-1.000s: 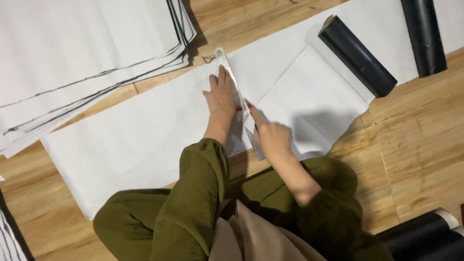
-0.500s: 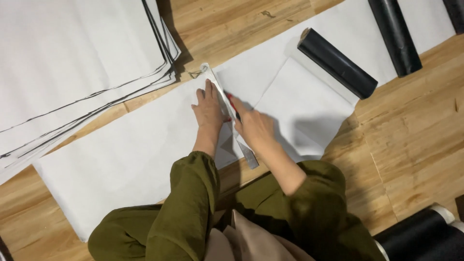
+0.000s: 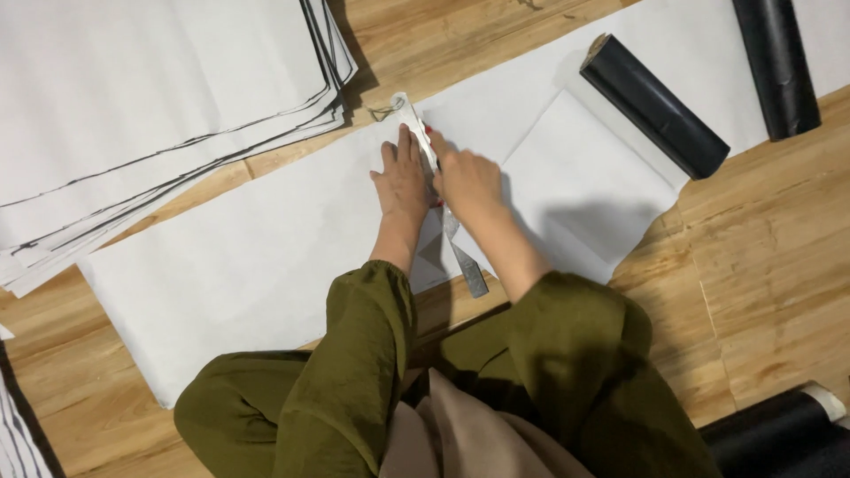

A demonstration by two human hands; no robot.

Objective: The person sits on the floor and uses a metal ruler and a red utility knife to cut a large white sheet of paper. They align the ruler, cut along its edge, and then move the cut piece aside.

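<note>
The left hand [image 3: 403,181] lies flat with fingers spread and together pressing a metal ruler [image 3: 443,208] down on a long white sheet [image 3: 257,257] spread over the wooden floor [image 3: 761,292]. The right hand [image 3: 467,181] sits just beside it on the ruler's other side, closed around something small at the ruler's edge — a red tip shows near the fingers, but what the tool is cannot be told. The ruler runs diagonally across the sheet, from its far edge back toward the person's knees, its near end poking out past the wrists.

To do this stroke well, in my judgement, the left hand should keep its weight spread along the ruler so it cannot pivot, with fingertips back from the working edge — and the right hand should travel along that edge in one steady pass, held close against the metal.

No labels or printing can be read. A thick stack of white sheets [image 3: 150,115] with dark edges lies at the far left. A black roll [image 3: 653,104] rests on the sheet's right end, a second black roll [image 3: 777,66] beyond it, a third roll [image 3: 779,434] at the near right corner.
</note>
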